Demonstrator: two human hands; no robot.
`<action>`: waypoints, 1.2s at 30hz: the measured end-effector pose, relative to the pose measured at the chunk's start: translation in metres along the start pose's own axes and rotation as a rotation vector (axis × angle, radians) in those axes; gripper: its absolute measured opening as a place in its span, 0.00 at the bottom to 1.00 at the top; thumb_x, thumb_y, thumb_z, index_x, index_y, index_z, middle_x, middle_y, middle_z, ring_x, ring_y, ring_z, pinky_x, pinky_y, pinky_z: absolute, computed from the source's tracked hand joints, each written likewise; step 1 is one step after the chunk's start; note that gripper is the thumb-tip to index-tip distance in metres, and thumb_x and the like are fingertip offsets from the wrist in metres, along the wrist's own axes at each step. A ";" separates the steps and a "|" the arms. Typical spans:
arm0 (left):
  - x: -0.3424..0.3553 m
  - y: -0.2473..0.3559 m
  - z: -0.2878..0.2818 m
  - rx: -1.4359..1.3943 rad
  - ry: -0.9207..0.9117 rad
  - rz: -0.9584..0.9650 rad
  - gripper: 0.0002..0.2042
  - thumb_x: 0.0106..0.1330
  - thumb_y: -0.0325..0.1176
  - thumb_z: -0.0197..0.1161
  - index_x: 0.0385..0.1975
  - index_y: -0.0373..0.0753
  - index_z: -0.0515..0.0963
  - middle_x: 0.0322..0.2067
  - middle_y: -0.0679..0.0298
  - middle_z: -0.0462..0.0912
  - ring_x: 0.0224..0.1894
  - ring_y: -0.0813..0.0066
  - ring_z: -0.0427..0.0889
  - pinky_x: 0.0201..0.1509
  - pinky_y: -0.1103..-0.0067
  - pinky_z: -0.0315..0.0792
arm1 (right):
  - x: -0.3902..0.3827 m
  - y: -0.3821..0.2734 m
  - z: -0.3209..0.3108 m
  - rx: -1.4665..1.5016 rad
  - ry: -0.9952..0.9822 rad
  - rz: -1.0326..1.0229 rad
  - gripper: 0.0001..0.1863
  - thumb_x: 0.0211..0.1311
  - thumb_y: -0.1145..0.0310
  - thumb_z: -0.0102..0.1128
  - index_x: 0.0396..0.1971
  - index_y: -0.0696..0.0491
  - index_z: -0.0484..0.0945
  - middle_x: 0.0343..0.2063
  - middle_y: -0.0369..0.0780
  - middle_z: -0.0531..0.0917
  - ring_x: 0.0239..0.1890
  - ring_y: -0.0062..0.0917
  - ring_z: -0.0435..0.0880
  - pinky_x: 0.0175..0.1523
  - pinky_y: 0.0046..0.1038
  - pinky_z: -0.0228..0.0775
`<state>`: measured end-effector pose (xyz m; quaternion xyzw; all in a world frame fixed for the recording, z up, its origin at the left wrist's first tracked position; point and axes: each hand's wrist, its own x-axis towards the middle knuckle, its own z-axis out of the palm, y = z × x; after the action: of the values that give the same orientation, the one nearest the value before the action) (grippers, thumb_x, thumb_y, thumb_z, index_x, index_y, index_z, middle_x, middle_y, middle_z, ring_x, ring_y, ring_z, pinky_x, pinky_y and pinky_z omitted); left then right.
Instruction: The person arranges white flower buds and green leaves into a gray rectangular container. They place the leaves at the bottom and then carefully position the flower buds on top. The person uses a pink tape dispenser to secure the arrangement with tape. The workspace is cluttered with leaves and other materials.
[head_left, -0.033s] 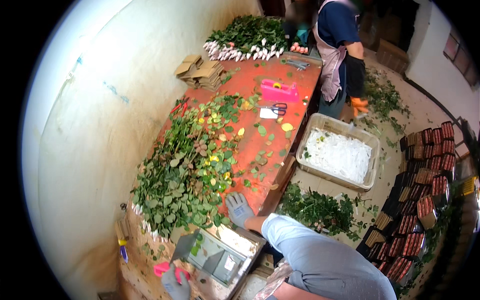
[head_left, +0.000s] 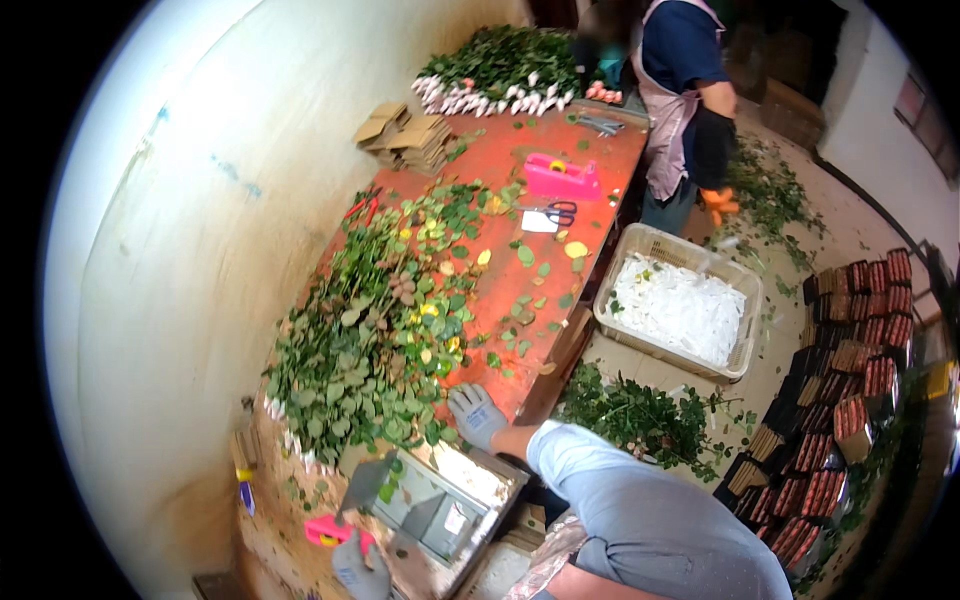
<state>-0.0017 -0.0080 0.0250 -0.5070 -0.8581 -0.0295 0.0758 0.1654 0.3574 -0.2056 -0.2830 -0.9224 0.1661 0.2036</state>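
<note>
My left hand (head_left: 361, 568), in a grey glove, is at the near end of a pink tape dispenser (head_left: 322, 529), beside a grey metal box (head_left: 437, 508) with a raised flap. Its fingers look apart, and part of the dispenser is hidden behind them. Farther up, my right hand (head_left: 477, 415), also gloved in grey, lies with fingers stretched out on the red tabletop (head_left: 500, 352). Just left of it spreads a big heap of leafy flower stems (head_left: 345, 375). Pale wrapped flower heads (head_left: 290, 438) show at the heap's lower left edge.
Farther along the table are scissors (head_left: 561, 213), another pink tape dispenser (head_left: 560, 180), folded cardboard (head_left: 415, 142) and more wrapped flowers (head_left: 490, 98). A co-worker (head_left: 680, 100) stands at the far end. On the floor sit a plastic crate (head_left: 607, 290), cut foliage (head_left: 640, 418) and stacked boxes (head_left: 800, 470).
My left hand has shifted slightly right and nearer at the dispenser. The right hand keeps its place on the table. The whole view has moved a little.
</note>
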 end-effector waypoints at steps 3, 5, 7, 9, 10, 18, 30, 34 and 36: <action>-0.041 0.100 -0.009 -0.078 0.034 -0.026 0.17 0.64 0.31 0.65 0.51 0.33 0.82 0.40 0.48 0.84 0.45 0.47 0.80 0.54 0.60 0.72 | -0.028 0.043 -0.031 0.207 -0.223 -0.255 0.27 0.57 0.63 0.60 0.58 0.56 0.75 0.59 0.48 0.75 0.68 0.42 0.68 0.73 0.45 0.56; -0.092 0.128 -0.006 -0.152 0.000 -0.109 0.15 0.63 0.31 0.66 0.49 0.33 0.83 0.35 0.50 0.84 0.40 0.48 0.80 0.48 0.59 0.73 | -0.066 0.052 -0.064 0.160 -0.067 -0.420 0.25 0.55 0.66 0.63 0.55 0.54 0.77 0.57 0.46 0.77 0.66 0.39 0.70 0.71 0.42 0.59; -0.149 0.158 -0.004 -0.151 -0.008 -0.152 0.13 0.62 0.31 0.65 0.46 0.34 0.83 0.31 0.49 0.83 0.35 0.47 0.81 0.43 0.59 0.72 | -0.103 0.057 -0.102 0.190 -0.014 -0.489 0.22 0.54 0.67 0.64 0.51 0.54 0.78 0.55 0.44 0.78 0.63 0.41 0.72 0.70 0.42 0.61; -0.181 0.191 -0.002 -0.204 -0.052 -0.243 0.13 0.63 0.32 0.65 0.46 0.35 0.83 0.33 0.50 0.85 0.37 0.48 0.83 0.45 0.60 0.73 | -0.157 0.091 -0.109 0.176 -0.213 -0.374 0.22 0.52 0.68 0.65 0.50 0.53 0.78 0.52 0.43 0.78 0.59 0.41 0.74 0.67 0.41 0.63; -0.205 0.204 0.005 -0.265 -0.077 -0.307 0.14 0.63 0.33 0.66 0.47 0.36 0.83 0.35 0.50 0.85 0.39 0.49 0.83 0.47 0.60 0.74 | -0.188 0.105 -0.115 0.208 -0.219 -0.355 0.19 0.53 0.67 0.65 0.47 0.54 0.79 0.47 0.44 0.80 0.55 0.42 0.77 0.63 0.41 0.67; -0.462 0.277 0.160 -0.859 -0.732 -0.795 0.23 0.65 0.46 0.64 0.56 0.40 0.82 0.50 0.49 0.86 0.55 0.48 0.83 0.60 0.64 0.74 | -0.360 0.157 -0.139 -0.040 -1.294 0.184 0.23 0.65 0.51 0.56 0.55 0.46 0.85 0.55 0.53 0.83 0.57 0.45 0.84 0.61 0.41 0.74; -0.718 0.433 0.232 -1.001 -0.773 -1.411 0.25 0.69 0.51 0.61 0.57 0.39 0.83 0.54 0.51 0.86 0.57 0.54 0.84 0.61 0.66 0.75 | -0.385 0.042 0.013 -0.185 -1.144 -0.207 0.20 0.69 0.57 0.51 0.44 0.55 0.88 0.50 0.54 0.85 0.54 0.48 0.85 0.58 0.44 0.78; -0.650 0.448 0.200 -1.138 -0.681 -1.486 0.26 0.70 0.50 0.60 0.59 0.38 0.80 0.56 0.51 0.84 0.59 0.55 0.83 0.63 0.67 0.73 | -0.338 -0.074 -0.032 -0.434 -1.116 -0.309 0.18 0.62 0.59 0.57 0.42 0.54 0.89 0.48 0.52 0.87 0.53 0.47 0.85 0.56 0.42 0.79; -0.628 0.440 0.184 -1.255 -0.630 -1.426 0.26 0.71 0.49 0.59 0.61 0.38 0.79 0.57 0.51 0.84 0.59 0.56 0.82 0.64 0.66 0.73 | -0.314 -0.108 -0.026 -0.484 -1.076 -0.347 0.18 0.62 0.63 0.57 0.46 0.55 0.87 0.51 0.51 0.86 0.54 0.44 0.86 0.56 0.41 0.79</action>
<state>0.6622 -0.3149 -0.2689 0.1935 -0.7716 -0.3801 -0.4720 0.3662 0.0926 -0.2256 -0.0432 -0.9401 0.0359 -0.3364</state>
